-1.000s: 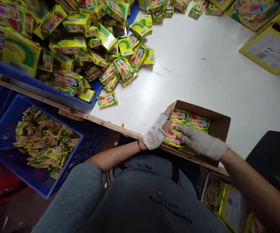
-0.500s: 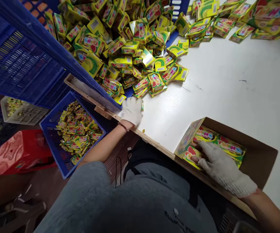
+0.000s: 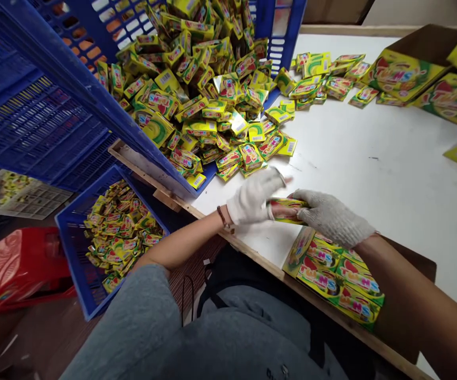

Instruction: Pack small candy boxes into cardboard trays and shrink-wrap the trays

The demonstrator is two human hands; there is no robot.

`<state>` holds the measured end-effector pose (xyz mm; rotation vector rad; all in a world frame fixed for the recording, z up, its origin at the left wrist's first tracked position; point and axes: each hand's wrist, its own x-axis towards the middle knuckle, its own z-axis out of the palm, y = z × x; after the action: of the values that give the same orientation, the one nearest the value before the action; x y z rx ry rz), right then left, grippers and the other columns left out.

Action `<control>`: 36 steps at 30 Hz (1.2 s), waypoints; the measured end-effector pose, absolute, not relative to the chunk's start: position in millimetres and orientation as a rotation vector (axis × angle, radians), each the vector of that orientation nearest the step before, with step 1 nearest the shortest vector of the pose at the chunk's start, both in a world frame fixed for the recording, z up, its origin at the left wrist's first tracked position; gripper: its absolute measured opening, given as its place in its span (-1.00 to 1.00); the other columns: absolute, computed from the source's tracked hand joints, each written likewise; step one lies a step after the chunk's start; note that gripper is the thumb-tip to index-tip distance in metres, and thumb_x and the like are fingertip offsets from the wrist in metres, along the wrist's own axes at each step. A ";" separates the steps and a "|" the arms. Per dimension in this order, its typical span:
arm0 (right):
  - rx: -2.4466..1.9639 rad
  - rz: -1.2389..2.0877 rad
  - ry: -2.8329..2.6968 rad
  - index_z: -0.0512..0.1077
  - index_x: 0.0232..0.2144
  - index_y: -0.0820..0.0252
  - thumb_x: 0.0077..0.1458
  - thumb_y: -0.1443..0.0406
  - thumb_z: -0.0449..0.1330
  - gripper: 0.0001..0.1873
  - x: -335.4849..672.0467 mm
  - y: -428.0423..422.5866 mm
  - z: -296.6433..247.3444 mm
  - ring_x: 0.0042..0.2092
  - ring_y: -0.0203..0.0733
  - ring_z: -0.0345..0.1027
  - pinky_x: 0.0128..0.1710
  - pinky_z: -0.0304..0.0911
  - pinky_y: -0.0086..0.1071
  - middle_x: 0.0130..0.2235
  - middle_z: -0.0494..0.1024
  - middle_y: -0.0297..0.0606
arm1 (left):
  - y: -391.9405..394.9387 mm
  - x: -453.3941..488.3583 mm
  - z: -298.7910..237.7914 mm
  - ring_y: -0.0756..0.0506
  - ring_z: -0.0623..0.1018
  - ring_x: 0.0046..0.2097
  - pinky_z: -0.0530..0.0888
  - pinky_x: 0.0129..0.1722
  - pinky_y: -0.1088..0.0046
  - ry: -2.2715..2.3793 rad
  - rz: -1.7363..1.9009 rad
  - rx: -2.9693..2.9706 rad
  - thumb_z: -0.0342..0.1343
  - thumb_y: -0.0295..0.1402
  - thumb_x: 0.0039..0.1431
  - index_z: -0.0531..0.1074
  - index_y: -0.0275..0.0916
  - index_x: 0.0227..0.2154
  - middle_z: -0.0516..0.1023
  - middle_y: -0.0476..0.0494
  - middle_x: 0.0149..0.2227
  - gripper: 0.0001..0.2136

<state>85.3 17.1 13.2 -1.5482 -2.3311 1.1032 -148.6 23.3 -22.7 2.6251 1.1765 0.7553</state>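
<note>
My right hand (image 3: 331, 216), in a pale knitted glove, grips a small yellow-green candy box (image 3: 287, 210) above the white table. My left hand (image 3: 254, 198), in a white glove, is just left of it with fingers stretched out and apart. Its thumb side is at the box's left end; motion blur hides whether they touch. Below my right arm an open carton (image 3: 297, 250) holds rows of similar boxes (image 3: 341, 282), faces up. A big heap of loose candy boxes (image 3: 212, 111) spills from a tipped blue crate (image 3: 149, 140) onto the table.
Under the table's wooden edge (image 3: 260, 258) stands a blue crate (image 3: 72, 258) of small packs, near a red stool (image 3: 22, 266) and a white basket (image 3: 34, 203). Larger printed cartons (image 3: 405, 74) stand at the back right of the white table (image 3: 355, 153).
My right hand has come up out of the carton and left, now with a candy box in it. My left hand has lifted off the table edge and moved right to meet it.
</note>
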 end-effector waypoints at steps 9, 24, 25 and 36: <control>-1.517 0.961 -2.411 0.59 -0.17 0.07 0.27 0.19 0.18 -0.79 92.1 23.0 -6.0 -0.28 -0.03 0.53 -0.31 0.31 -0.27 -0.28 0.69 -0.17 | 121.8 -159.4 -8.3 -0.49 0.64 0.18 0.48 0.19 0.00 2.251 0.068 1.998 0.26 0.12 0.30 0.53 -0.30 0.16 0.65 -0.53 0.11 -0.39; -1.375 0.820 -2.534 0.45 0.04 0.19 0.34 0.38 0.05 -0.71 32.5 33.2 -48.2 0.00 0.01 0.53 0.05 0.47 -0.13 0.12 0.56 0.09 | 10.8 -187.1 -78.6 -0.19 0.67 0.22 0.58 0.30 0.18 1.465 0.752 1.637 -0.02 -0.18 0.54 0.58 -0.23 0.15 0.70 -0.30 0.19 -0.62; -1.366 0.809 -2.580 0.43 0.12 0.22 0.35 0.39 0.03 -0.65 28.6 32.4 -48.3 -0.02 -0.01 0.52 0.04 0.46 -0.16 0.10 0.57 0.07 | 1.6 -182.2 -83.4 -0.19 0.68 0.19 0.60 0.25 0.19 1.495 0.820 1.578 -0.07 -0.11 0.58 0.55 -0.24 0.16 0.69 -0.33 0.18 -0.58; -1.713 0.634 -2.797 0.31 0.42 0.27 0.42 0.32 0.09 -0.43 32.2 -3.8 -36.1 0.09 0.19 0.50 -0.06 0.42 -0.10 0.31 0.42 0.30 | -48.5 -158.9 -96.0 -0.32 0.54 0.34 0.50 0.43 -0.04 1.522 0.735 1.881 0.21 -0.29 0.33 0.33 -0.29 0.36 0.53 -0.41 0.28 -0.42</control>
<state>32.2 -3.8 -36.1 -1.7132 -2.7971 0.6344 -158.9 -48.5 -96.0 1.8813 1.5216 0.7354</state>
